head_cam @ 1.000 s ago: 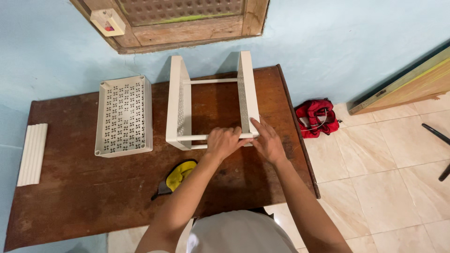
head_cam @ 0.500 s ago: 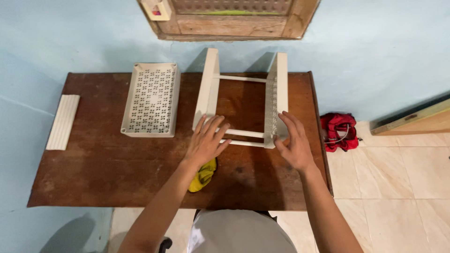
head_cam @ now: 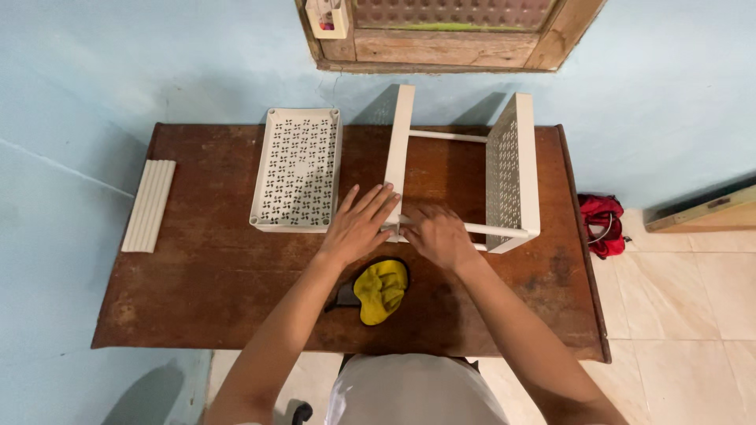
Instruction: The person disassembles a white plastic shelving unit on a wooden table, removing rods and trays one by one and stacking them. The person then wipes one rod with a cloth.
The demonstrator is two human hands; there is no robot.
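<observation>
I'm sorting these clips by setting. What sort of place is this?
Probably a room in a home: a worn wooden table against a pale blue wall, a tiled floor, and a wood-framed window above. Both hands rest on a white plastic rack.

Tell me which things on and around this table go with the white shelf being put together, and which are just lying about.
In hand:
- left hand flat against the left upright panel
- right hand on the front rod
- right perforated panel
- spare perforated tray
- bundle of white rods

Lying about:
- yellow cloth on the table
- red bag on the floor
</observation>
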